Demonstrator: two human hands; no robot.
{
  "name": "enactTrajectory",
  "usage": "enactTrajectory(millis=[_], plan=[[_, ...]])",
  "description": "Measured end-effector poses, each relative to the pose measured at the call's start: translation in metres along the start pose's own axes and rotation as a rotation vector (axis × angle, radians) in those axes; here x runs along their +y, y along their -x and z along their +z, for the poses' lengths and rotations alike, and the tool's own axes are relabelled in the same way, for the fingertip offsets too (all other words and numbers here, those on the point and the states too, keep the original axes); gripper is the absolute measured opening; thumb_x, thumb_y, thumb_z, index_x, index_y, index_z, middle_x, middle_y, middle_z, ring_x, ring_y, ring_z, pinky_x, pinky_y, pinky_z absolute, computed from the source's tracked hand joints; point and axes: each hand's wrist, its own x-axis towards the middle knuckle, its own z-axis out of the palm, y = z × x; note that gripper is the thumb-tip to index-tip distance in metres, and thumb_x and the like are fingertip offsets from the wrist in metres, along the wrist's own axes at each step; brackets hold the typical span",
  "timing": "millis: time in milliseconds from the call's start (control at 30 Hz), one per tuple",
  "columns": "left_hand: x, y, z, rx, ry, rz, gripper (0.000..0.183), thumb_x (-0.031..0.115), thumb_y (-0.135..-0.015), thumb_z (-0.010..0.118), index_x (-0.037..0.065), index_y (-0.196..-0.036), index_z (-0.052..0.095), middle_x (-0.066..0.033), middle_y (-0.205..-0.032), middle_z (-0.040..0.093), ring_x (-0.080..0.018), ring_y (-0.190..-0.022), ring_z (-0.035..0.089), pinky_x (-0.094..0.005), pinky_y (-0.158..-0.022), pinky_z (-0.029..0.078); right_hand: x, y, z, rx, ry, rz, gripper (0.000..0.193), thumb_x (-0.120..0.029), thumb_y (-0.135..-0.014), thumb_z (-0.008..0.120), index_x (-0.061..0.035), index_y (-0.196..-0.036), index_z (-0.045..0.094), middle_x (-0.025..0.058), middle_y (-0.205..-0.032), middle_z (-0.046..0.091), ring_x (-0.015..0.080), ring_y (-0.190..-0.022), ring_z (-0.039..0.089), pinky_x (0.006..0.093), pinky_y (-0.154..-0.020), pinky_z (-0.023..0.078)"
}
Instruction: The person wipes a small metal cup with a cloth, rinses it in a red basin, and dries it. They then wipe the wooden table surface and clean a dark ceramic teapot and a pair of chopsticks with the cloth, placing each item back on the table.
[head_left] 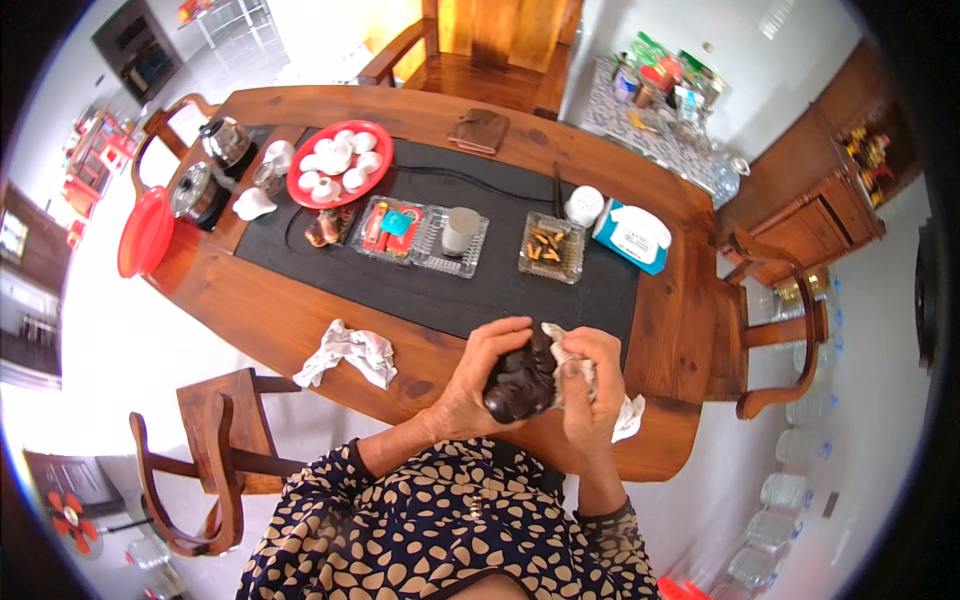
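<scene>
Head view: both hands over the near edge of the wooden worktop (pixel 300 300). Left hand (pixel 478 372) curled tight around a dark carved figurine (pixel 520 385), held above the worktop edge. Right hand (pixel 590 385) closed on a white cloth (pixel 575 355), pressed against the figurine's right side; cloth tail hangs below at the wrist. Second crumpled white cloth (pixel 350 352) lies on the worktop, left of the hands. Black tea tray (pixel 520 290) behind. Red round tray (pixel 340 162) holds white cups. Clear tray (pixel 425 235) holds red packets plus a grey cylinder. Glass dish (pixel 551 247) holds small brownish bits, can't tell what. Blue tissue box (pixel 632 236) at right. Kettle (pixel 226 142) far left.
</scene>
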Motion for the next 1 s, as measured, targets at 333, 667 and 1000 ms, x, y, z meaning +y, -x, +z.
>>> enactTrajectory(millis=[333,667,1000], plan=[[0.016,0.007,-0.013,-0.078,0.047,0.072,0.075,0.013,-0.062,0.082,0.006,-0.126,0.044,-0.0185,-0.13,0.042,-0.0361,-0.122,0.041,-0.0443,-0.102,0.034,0.008,-0.048,-0.001,-0.4,-0.276,0.376,0.011,-0.004,-0.085,0.052,-0.0011,-0.087,0.062,0.0028,-0.081,0.062,0.0083,-0.072,0.053,0.0233,-0.068,0.042],[0.016,0.03,0.007,0.291,0.008,-0.081,0.081,0.009,-0.06,0.082,0.006,-0.13,0.041,-0.0151,-0.127,0.035,-0.0303,-0.125,0.037,-0.0382,-0.104,0.035,0.004,-0.019,0.01,-0.285,-0.135,-0.107,0.014,-0.01,-0.093,0.05,0.0016,-0.099,0.055,0.0131,-0.105,0.056,0.0203,-0.093,0.054,0.0318,-0.083,0.044],[0.045,0.045,0.032,0.158,-0.017,-0.042,0.082,0.015,-0.06,0.082,0.007,-0.132,0.042,-0.0151,-0.128,0.034,-0.0307,-0.124,0.036,-0.0392,-0.105,0.032,0.036,-0.009,-0.009,-0.473,-0.819,0.425,0.019,-0.015,-0.094,0.052,0.0024,-0.102,0.055,0.0138,-0.102,0.061,0.0194,-0.088,0.06,0.031,-0.08,0.049]])
